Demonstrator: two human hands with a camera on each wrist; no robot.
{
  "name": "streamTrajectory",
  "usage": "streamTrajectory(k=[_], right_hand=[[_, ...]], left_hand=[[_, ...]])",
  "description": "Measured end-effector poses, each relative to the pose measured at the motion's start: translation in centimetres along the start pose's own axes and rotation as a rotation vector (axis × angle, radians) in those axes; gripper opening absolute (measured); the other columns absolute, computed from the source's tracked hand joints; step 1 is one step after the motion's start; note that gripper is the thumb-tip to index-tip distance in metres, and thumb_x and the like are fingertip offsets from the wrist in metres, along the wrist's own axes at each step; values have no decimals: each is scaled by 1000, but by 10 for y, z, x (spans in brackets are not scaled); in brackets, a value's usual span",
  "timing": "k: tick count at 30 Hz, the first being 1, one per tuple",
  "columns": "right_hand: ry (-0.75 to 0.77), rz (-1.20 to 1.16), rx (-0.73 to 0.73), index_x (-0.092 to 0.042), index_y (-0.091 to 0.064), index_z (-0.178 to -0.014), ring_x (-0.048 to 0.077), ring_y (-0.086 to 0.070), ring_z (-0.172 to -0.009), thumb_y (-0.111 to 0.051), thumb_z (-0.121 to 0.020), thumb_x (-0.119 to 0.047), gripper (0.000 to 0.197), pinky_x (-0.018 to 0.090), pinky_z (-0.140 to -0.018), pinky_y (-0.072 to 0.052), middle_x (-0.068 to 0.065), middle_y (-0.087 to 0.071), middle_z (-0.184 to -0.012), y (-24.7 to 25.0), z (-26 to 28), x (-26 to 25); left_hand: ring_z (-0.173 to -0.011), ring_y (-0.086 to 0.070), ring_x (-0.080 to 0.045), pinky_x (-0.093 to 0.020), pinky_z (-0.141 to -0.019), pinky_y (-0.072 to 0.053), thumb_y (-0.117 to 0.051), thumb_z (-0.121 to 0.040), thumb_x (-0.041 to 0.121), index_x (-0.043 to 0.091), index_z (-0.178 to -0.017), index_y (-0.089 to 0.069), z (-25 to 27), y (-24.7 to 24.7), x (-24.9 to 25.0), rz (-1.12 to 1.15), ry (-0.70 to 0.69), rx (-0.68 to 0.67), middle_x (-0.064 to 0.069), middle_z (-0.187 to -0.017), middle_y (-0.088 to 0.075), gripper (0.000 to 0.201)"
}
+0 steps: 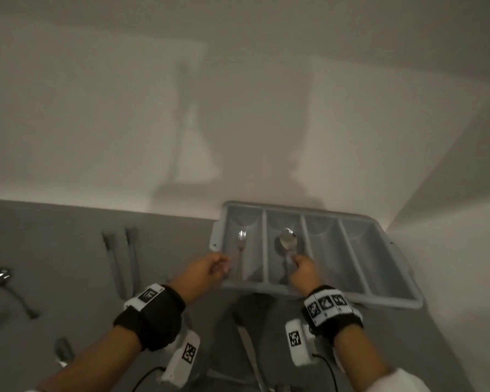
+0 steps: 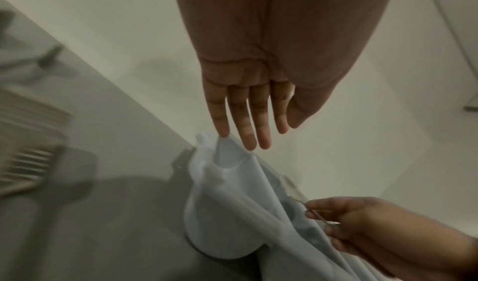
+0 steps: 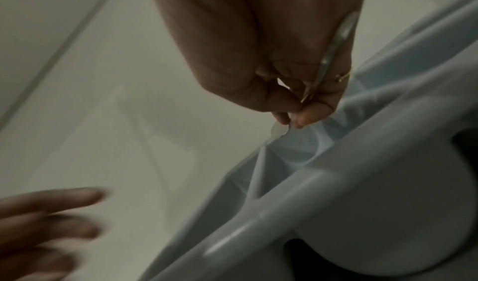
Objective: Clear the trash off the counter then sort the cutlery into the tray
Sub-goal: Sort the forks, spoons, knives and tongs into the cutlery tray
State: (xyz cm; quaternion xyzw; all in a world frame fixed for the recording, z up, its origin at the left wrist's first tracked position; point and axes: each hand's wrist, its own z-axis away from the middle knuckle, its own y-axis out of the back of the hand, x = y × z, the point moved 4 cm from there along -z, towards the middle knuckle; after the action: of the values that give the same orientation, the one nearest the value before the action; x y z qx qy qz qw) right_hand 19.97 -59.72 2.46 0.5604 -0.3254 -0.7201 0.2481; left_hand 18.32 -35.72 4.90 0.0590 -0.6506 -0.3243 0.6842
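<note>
A knife lies at the counter's near edge, while the right hand pinches a spoon over the tray's second compartment and the left hand, fingers straight, hovers beside the fork in the first.

Both my arms were stretched forward, each with a black wrist band. My left hand was flat-ish, fingers straight and close together, thumb tucked alongside, holding nothing. My right hand was curled up tight, thumb and index pinching a thin metal handle, a small ring showing on one finger in the right wrist view.
</note>
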Motion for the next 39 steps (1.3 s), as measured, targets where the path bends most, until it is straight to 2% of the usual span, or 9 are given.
streamTrajectory(k=[6,10,14,19,22,25,29,36,39], right_hand=[[-157,258,-229,-2,-37,-135,37,-46,-123,-45,-91,-9,45,35,-101,-36,24,-46,-137,-34,-49,-17],[-173,423,-292,0,-43,-130,34,-50,-120,-39,-94,-13,38,34,-98,-39,23,-51,-133,-46,-52,-13],[-156,407,-300,2,-54,-118,34,-51,-118,-41,-91,-6,31,34,-97,-40,22,-54,-129,-52,-44,-16],[88,102,164,-3,-56,-118,40,-49,-113,-52,-73,10,47,42,-101,-39,24,-53,-125,-35,-2,-28],[291,119,360,-10,-60,-104,31,-51,-100,-61,-77,-2,28,39,-89,-43,14,-57,-109,-36,69,-37],[253,127,86,-16,-57,-98,18,-55,-92,-60,-83,-19,15,25,-80,-40,-3,-51,-98,-66,120,-15],[-34,237,-183,-15,-54,-107,26,-57,-106,-61,-79,-32,34,28,-88,-44,6,-57,-115,-106,161,40],[-157,276,-188,-9,-43,-125,28,-47,-121,-38,-93,-13,32,33,-102,-36,13,-39,-139,-113,190,43],[-85,172,-164,-11,-46,-121,26,-50,-117,-38,-91,-19,33,26,-97,-35,-3,-40,-131,-97,191,30]], left_hand=[[-88,-59,17,-3,-80,-43,-57,-84,27,55,-88,-59,85,50,-66,-24,43,155,43,-92,-61,28],[-80,-57,20,-13,-80,-44,-55,-89,16,46,-84,-55,123,67,-101,-32,177,201,22,-79,-68,30],[-77,-59,18,-5,-77,-44,-55,-89,15,48,-87,-53,145,77,-129,-22,232,237,28,-79,-68,34],[-71,-60,-10,-25,-78,-49,-53,-89,7,39,-85,-56,143,67,-145,42,289,222,5,-84,-66,32],[-71,-58,-16,-28,-75,-47,-53,-88,5,34,-78,-56,129,48,-147,27,317,198,2,-79,-64,30],[-73,-59,-15,-30,-75,-48,-58,-86,16,36,-69,-53,114,28,-141,-21,328,200,4,-76,-64,26],[-73,-62,-9,-26,-72,-48,-58,-82,45,26,-78,-66,96,4,-130,-89,343,152,5,-80,-69,20],[-91,-62,-30,-32,-82,-44,-58,-87,20,-1,-97,-62,72,-23,-137,16,372,145,-16,-92,-66,23],[-82,-60,-36,-36,-80,-44,-50,-92,24,3,-84,-56,76,-18,-141,146,398,245,-19,-82,-62,23]])
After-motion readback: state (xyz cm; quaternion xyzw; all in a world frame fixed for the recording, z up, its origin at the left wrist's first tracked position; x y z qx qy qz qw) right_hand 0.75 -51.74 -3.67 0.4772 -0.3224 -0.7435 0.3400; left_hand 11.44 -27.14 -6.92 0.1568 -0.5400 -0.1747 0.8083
